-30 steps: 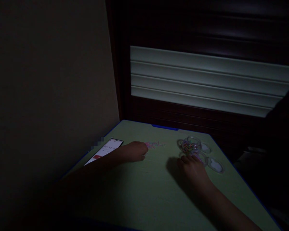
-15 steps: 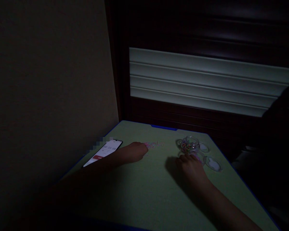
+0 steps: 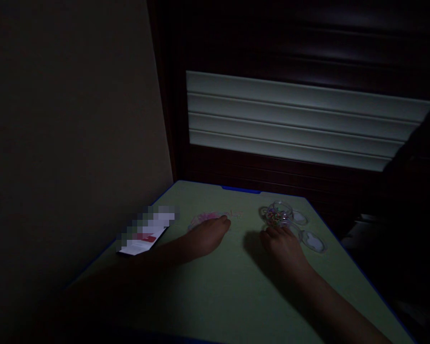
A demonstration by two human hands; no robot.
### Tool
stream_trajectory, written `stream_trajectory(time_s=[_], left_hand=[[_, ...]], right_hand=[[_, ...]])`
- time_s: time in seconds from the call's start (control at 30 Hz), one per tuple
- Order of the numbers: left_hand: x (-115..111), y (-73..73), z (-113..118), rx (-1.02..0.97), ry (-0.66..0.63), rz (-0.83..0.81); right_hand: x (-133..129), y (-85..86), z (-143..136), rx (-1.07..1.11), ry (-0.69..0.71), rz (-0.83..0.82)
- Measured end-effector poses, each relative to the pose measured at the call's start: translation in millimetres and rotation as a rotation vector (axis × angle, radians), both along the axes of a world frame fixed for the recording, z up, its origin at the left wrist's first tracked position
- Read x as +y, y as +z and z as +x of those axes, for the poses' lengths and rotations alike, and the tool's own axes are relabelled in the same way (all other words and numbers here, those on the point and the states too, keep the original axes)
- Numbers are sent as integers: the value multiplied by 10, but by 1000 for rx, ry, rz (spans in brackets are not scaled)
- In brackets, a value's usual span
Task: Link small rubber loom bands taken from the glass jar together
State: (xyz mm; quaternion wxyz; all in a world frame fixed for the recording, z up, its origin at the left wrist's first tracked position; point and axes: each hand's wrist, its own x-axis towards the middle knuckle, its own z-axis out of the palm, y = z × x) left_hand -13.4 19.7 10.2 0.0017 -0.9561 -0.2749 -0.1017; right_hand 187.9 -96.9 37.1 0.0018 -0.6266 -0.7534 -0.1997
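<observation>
On the green table [image 3: 215, 286] lies a loose pile of thin pink and pale bands [image 3: 204, 218] that look like small rubber bands. My left hand [image 3: 211, 234] is at the near right edge of this pile, fingers pinched together; whatever is between them is too small to see. A clear round jar [image 3: 280, 208] with multicoloured bands [image 3: 277, 218] in it stands to the right. My right hand [image 3: 283, 243] is just in front, fingers curled down over a second clear container [image 3: 296, 232], which it partly covers. What these fingers hold is hidden.
Two clear round lids with white centres, one behind [image 3: 300, 218] and one nearer [image 3: 314, 242], lie right of the jars. A lit phone [image 3: 143, 239], partly blurred out, lies at the left edge. A wall [image 3: 75, 119] borders the left; a dark slatted panel [image 3: 290, 119] stands behind.
My left hand has moved a little to the right and nearer, uncovering more of the pink pile. The right hand stays by the containers. The whole view has shifted slightly.
</observation>
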Motion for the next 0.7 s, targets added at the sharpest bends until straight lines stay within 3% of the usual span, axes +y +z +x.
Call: stream_trajectory(time_s=[0.23,0.47,0.7], left_hand=[[-226,-252,232,-76,-28,76],[-264,-292,302,-123,-43,89],[-263,-294,301,-100,-42,98]], right_hand=[[-15,16,-9,27,27,55],[-28,21,-42,74,66,72],[-8,-76,-35,92,205,156]])
